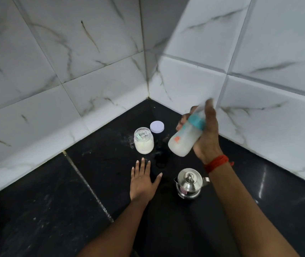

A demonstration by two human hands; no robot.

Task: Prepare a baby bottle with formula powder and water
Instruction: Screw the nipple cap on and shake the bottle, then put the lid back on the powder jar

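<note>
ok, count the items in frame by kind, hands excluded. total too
baby bottle: 1, gripped in the right hand
formula jar: 1, open
scoop: 1, inside the jar
jar lid: 1, lying behind the jar
steel kettle: 1
Total: 5

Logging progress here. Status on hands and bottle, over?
Right hand grips bottle, tilted, milky inside. Left hand flat on counter. Jar open, kettle near wrist; nothing blocking.
</note>
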